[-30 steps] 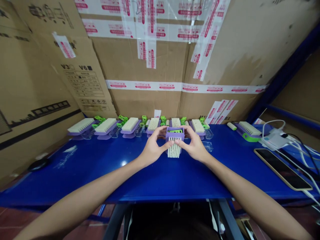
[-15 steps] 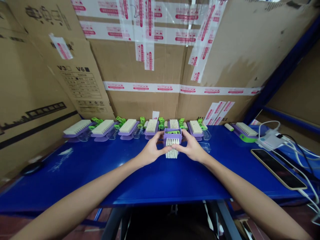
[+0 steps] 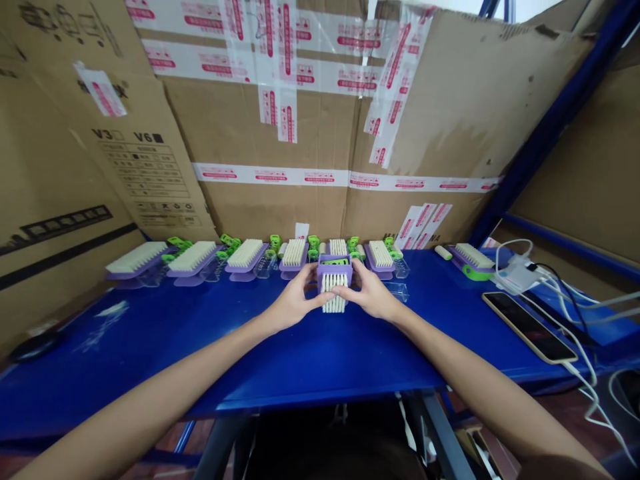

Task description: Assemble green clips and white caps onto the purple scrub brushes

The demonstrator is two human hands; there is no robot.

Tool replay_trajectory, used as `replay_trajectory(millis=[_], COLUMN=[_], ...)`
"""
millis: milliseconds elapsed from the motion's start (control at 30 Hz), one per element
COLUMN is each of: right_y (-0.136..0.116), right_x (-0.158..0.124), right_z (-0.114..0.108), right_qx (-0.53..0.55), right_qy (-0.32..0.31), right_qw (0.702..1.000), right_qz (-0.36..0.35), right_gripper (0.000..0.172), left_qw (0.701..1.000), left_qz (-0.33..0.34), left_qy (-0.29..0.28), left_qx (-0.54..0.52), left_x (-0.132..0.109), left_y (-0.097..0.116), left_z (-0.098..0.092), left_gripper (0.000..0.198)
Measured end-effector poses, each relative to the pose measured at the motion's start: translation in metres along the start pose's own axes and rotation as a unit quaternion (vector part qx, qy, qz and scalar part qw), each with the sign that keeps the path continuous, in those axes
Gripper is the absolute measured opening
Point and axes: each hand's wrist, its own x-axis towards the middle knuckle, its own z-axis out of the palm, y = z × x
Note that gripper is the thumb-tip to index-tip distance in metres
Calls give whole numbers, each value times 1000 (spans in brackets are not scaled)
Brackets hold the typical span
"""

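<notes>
A purple brush with cream bristles is held upright over the table, bristles toward me. Its end is open like a box, and a green piece shows inside. My left hand grips its left side and my right hand its right. Both thumbs press across the bristles; the other fingers are mostly hidden behind. Just beyond my hands, another brush lies bristles up, partly covered by the held one. A clear plastic piece lies right of my right hand.
Several purple brushes, green parts and clear pieces line the back of the blue table. At right are a green-and-purple brush, a phone and white cables. Cardboard walls the back.
The view has turned a little, so the scene sits further left in the picture. Both hands keep the same hold on the brush.
</notes>
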Motion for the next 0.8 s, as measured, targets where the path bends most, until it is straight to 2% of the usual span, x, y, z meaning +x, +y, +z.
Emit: replay_trajectory(millis=[133,233,567,800], right_y=[-1,0,11,16], right_x=[-2,-3,0,2], right_z=[-1,-1,0,-2], right_qx=[-32,-36,-3,10], right_qy=[-7,-7,-12,-27], right_qw=[999,999,999,998], right_qz=[39,39,39,51], right_gripper=[62,62,75,77], left_qw=[1000,999,998,998], left_qz=[-9,-25,-44,-44], left_qy=[-12,-22,-28,-41], left_qx=[9,5,19,11], left_x=[1,1,2,4], left_y=[0,0,3,3], left_z=[-4,-6,-7,-8], left_gripper=[70,72,74,77])
